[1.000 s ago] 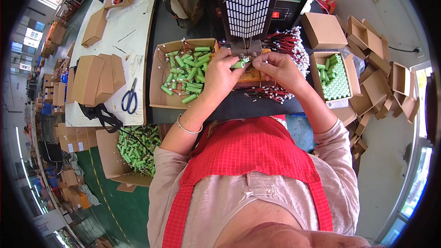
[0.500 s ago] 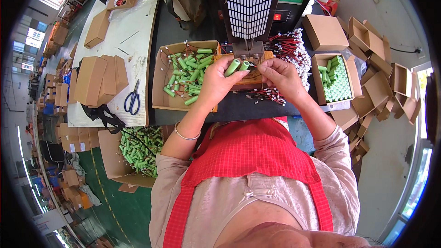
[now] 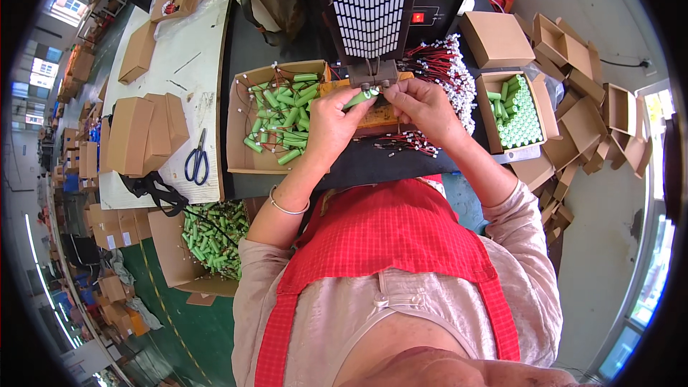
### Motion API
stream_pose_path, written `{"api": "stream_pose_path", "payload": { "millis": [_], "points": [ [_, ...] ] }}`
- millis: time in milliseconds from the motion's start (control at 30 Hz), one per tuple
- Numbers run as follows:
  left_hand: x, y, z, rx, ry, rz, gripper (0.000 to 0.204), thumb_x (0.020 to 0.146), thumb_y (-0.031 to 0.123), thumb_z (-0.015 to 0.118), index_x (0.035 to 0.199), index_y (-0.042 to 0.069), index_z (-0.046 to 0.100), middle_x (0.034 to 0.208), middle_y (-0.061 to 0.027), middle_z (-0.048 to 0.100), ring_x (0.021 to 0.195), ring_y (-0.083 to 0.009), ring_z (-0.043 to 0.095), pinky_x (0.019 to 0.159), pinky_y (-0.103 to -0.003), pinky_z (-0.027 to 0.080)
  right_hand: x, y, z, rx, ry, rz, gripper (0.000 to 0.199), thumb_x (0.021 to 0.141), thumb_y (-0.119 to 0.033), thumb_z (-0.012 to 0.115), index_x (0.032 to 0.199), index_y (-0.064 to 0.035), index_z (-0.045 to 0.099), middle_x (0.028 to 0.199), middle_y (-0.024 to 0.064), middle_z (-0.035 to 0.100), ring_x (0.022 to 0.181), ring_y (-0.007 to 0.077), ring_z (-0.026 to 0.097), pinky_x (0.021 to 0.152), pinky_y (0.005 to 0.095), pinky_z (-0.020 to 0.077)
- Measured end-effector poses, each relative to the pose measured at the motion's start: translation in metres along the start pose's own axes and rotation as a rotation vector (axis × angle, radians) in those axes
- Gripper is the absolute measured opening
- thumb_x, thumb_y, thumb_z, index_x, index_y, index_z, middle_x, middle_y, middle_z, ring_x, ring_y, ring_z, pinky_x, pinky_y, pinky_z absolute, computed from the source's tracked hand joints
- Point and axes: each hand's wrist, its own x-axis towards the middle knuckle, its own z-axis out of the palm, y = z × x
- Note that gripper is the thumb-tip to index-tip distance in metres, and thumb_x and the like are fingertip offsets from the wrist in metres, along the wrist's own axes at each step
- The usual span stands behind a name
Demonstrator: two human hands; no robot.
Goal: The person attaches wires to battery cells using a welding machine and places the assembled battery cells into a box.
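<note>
My left hand [image 3: 335,118] is closed around a green cylindrical battery cell [image 3: 357,99], held with one end up against the electrodes [image 3: 375,80] of a black spot welder [image 3: 369,18]. Whether a second cell is in this hand is hidden by my fingers. My right hand [image 3: 428,109] is pinched close beside the cell's end; what sits between its fingertips is too small to make out. Behind and below my right hand lie bundles of red and black wires [image 3: 410,143] with white connectors. Beside my left hand stands a cardboard box [image 3: 261,166] of green cells with leads.
On the right stands a box of upright green cells [image 3: 519,129], near a pile of empty cartons [image 3: 584,129]. Blue-handled scissors [image 3: 196,165] and folded cartons [image 3: 132,136] lie on the white board at left. Lower left is a larger box [image 3: 168,251] of cells.
Both hands have moved inward to the welder, bringing the cell under its electrodes. Two cells showed in my left hand before; one shows clearly now. The whole view has shifted slightly.
</note>
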Motion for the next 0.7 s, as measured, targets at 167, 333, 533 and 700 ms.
{"api": "stream_pose_path", "payload": {
  "millis": [167,333,533,700],
  "points": [
    [-0.006,-0.008,-0.023,-0.069,0.05,-0.151,0.021,0.077,0.011,0.067,0.096,0.002,0.065,0.082,-0.0086,0.065,0.072,-0.0146,0.061,0.067,-0.025,0.047,-0.01,-0.005,-0.018,-0.137,-0.009,-0.146,0.023,0.09,-0.018,0.053,0.098,0.0024,0.06,0.074,0.0034,0.061,0.064,0.0063,0.055,0.057,0.02,0.0445],
    [-0.022,-0.048,-0.085,0.139,0.175,-0.204,0.027,0.078,0.013,0.065,0.103,0.003,0.062,0.098,-0.009,0.057,0.088,-0.0179,0.056,0.076,-0.027,0.045,0.005,0.008,-0.094,-0.813,0.346,-0.411,0.012,0.075,-0.011,0.063,0.083,-0.0018,0.064,0.08,0.0135,0.059,0.071,0.0299,0.059,0.064,0.036,0.0476],
    [-0.036,-0.032,-0.096,0.337,0.05,-0.155,0.025,0.079,0.014,0.065,0.101,0.002,0.063,0.087,-0.008,0.055,0.077,-0.0179,0.056,0.067,-0.026,0.045,0.01,0.014,-0.116,-1.131,0.289,-0.227,0.017,0.075,-0.021,0.062,0.077,-0.0044,0.064,0.082,0.0124,0.06,0.077,0.0309,0.059,0.068,0.0399,0.0471],
    [-0.036,-0.011,-0.085,0.099,0.034,-0.189,0.022,0.08,0.005,0.062,0.102,0.003,0.063,0.086,-0.0043,0.057,0.071,-0.0105,0.056,0.064,-0.023,0.046,-0.009,0.002,-0.119,-1.018,0.409,-0.288,0.016,0.077,-0.017,0.061,0.082,-0.0019,0.063,0.072,0.0125,0.061,0.068,0.027,0.06,0.063,0.0356,0.0474]
  ]
}}
